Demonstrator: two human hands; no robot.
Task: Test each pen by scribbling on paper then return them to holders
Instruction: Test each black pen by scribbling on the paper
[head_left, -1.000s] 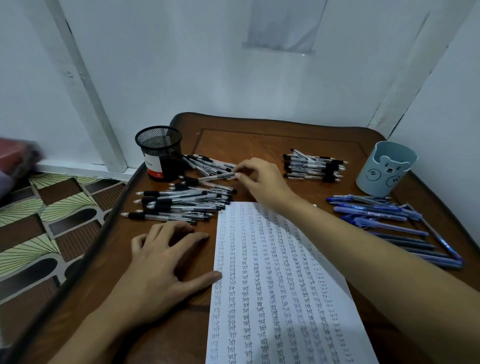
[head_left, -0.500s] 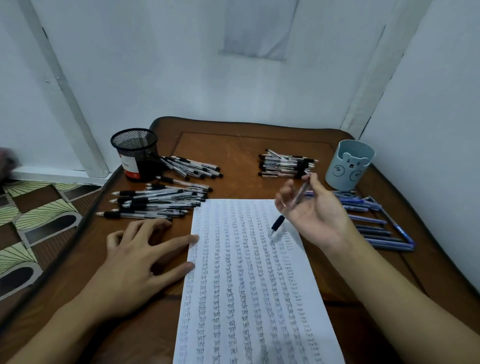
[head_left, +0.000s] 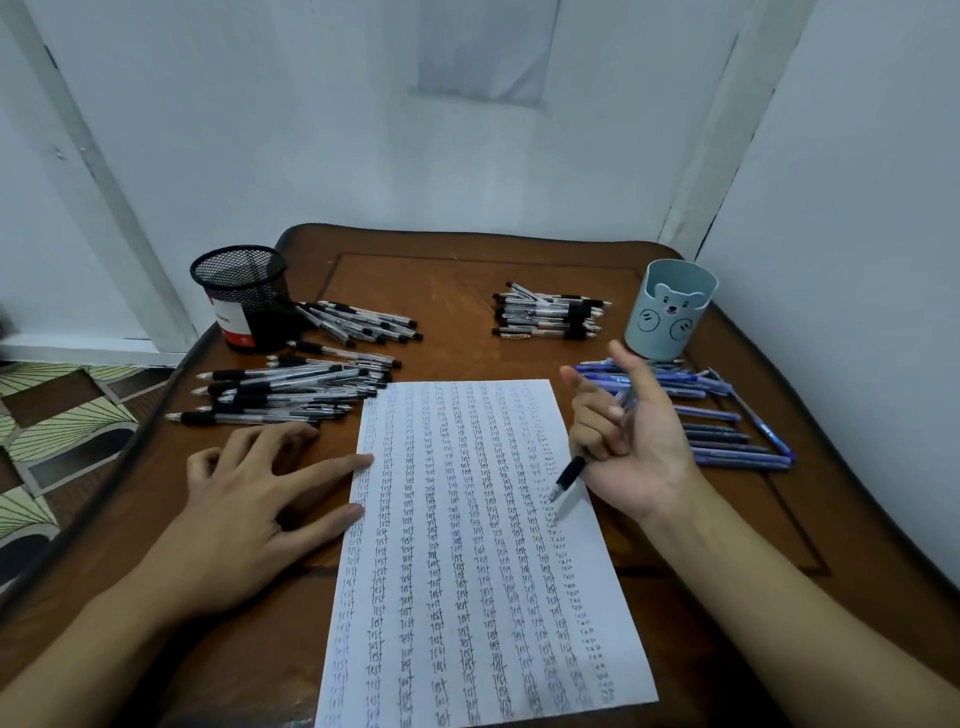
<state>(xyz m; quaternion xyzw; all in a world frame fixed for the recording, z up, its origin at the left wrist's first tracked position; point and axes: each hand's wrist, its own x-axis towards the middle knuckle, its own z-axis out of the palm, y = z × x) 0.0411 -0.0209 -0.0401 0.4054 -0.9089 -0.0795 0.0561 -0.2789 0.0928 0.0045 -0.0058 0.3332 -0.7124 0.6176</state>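
Observation:
A white sheet of paper (head_left: 467, 545), covered in columns of handwritten test marks, lies in the middle of the wooden table (head_left: 441, 291). My right hand (head_left: 628, 441) holds a black-grip pen (head_left: 569, 475), its tip pointing down just over the sheet's right side. My left hand (head_left: 249, 509) rests flat on the table, fingers spread, fingertips touching the paper's left edge. A black mesh holder (head_left: 244, 296) stands at the back left. A blue bear-face holder (head_left: 670, 309) stands at the back right.
Several black-grip pens lie in piles left of the paper (head_left: 291, 387), beside the mesh holder (head_left: 363, 322), and at the back centre (head_left: 550, 312). Blue pens (head_left: 727, 426) lie spread along the right side. White walls close in behind and on the right; tiled floor shows left.
My right hand took a pen from the left pile and carried it across to the paper's right side, turning it tip-down and lowering it toward the sheet. My left hand stayed at the paper's edge.

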